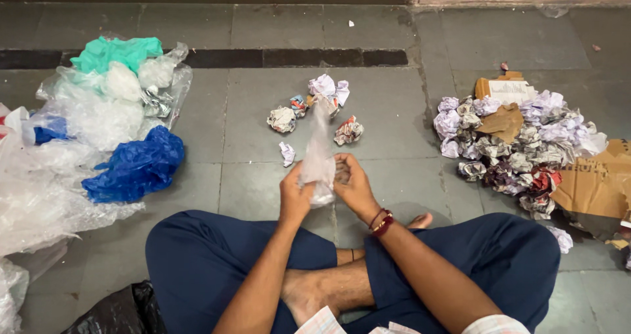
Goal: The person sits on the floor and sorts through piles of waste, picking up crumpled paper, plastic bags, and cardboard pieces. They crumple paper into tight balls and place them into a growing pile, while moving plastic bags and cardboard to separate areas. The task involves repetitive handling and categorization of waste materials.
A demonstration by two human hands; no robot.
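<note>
I sit cross-legged on a grey tiled floor. Both hands hold a clear plastic bag (319, 151) upright in front of my knees. My left hand (295, 194) grips its left side and my right hand (353, 186) grips its right side near the bottom. The bag's top rises to a thin point above my fingers. A few crumpled paper balls (282, 119) lie on the floor just beyond the bag.
A heap of clear, green and blue plastic bags (138, 165) fills the left side. A large pile of crumpled paper (513, 146) with torn cardboard pieces (595, 184) lies at the right. A black bag (112, 314) sits by my left knee.
</note>
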